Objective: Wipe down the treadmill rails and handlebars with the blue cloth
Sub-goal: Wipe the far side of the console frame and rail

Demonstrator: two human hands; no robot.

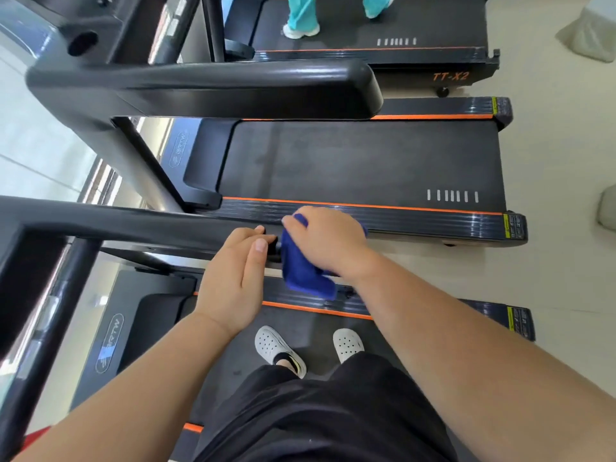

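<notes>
Three treadmills stand side by side, near (160, 315), middle (366, 161) and far (366, 25), with two black handlebars (233, 85), one blue cloth (303, 271), two hands, the left hand (233, 281) and the right hand (328, 241), two white clogs (276, 348) and two teal trouser legs (301, 11).

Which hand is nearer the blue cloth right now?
Right. The right hand grips the blue cloth; the left hand rests on the handlebar just beside it.
</notes>
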